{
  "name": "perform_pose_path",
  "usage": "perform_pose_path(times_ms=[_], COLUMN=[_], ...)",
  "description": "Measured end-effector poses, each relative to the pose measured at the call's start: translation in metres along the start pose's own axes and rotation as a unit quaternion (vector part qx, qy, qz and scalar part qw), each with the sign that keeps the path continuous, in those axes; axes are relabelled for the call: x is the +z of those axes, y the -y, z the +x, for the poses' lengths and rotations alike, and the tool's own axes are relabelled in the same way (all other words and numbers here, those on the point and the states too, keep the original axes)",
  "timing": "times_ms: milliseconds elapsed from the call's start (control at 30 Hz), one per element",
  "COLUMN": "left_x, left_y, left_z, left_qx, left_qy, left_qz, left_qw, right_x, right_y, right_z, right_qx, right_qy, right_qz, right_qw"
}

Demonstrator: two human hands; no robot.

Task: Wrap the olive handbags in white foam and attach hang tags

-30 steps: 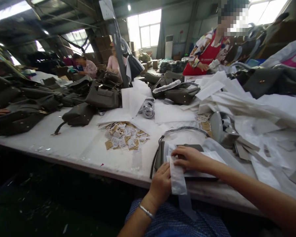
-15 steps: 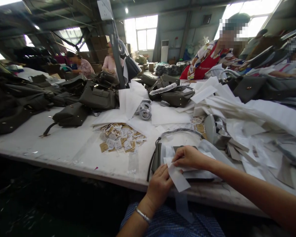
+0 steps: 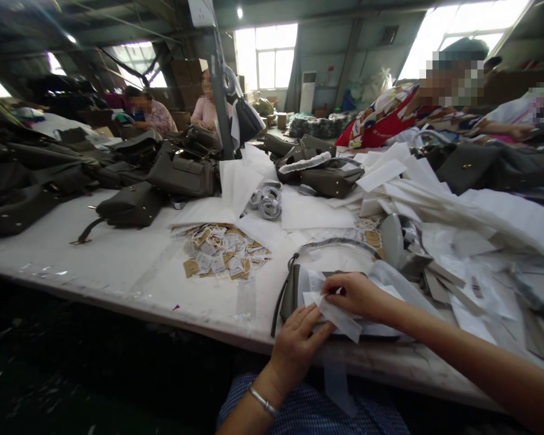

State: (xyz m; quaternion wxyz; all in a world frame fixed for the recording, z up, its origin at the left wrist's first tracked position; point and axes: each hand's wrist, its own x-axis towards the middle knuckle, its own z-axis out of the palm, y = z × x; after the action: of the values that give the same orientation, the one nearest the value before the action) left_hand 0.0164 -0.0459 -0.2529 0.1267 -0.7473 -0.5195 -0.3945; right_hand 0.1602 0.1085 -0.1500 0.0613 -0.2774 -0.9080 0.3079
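Note:
A dark olive handbag [image 3: 289, 293] lies at the table's front edge, its wrapped handle [image 3: 340, 242] arching behind it. White translucent wrapping sheet [image 3: 390, 279] covers much of the bag. My right hand [image 3: 358, 296] pinches a white paper strip [image 3: 344, 321] above the bag, thumb and forefinger closed on it. My left hand [image 3: 299, 338] lies against the bag's front, its fingertips pressing the strip's left end. Another pale strip [image 3: 338, 383] hangs below the table edge over my checked clothing. Part of the bag is hidden under my hands and the paper.
A heap of tags with strings [image 3: 226, 252] lies left of the bag. Behind stand wrapped coils [image 3: 269, 202], a post [image 3: 221, 90] and piled dark bags [image 3: 181, 172]. White sheets [image 3: 435, 187] and grey boards [image 3: 439, 284] crowd the right. A co-worker in a red apron [image 3: 374, 130] leans across there.
The paper strip's free end has swung slightly up and right, lying flatter over the bag. My right hand has shifted a little right. The co-worker in red leans lower.

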Motion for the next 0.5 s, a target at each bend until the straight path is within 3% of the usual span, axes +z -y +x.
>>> perform_pose_path(times_ms=[200,333,433,500], left_x=[-0.003,-0.001,-0.003,-0.002], left_y=[0.001,0.001,-0.003,-0.003], left_z=[0.004,0.007,0.008,0.007], left_qx=[-0.015,-0.036,-0.043,-0.037], left_qy=[0.019,0.042,0.064,0.115], left_qz=[-0.018,-0.029,-0.046,-0.001], left_qw=[1.000,0.998,0.996,0.993], right_x=[0.004,0.010,0.017,0.027], right_y=[-0.008,-0.009,-0.013,-0.020], right_z=[-0.004,-0.001,-0.003,0.002], right_qx=[-0.020,-0.050,-0.125,-0.192], right_qy=[-0.008,-0.043,-0.081,-0.140], right_qz=[0.045,-0.007,-0.012,0.016], right_qw=[0.999,0.998,0.989,0.971])
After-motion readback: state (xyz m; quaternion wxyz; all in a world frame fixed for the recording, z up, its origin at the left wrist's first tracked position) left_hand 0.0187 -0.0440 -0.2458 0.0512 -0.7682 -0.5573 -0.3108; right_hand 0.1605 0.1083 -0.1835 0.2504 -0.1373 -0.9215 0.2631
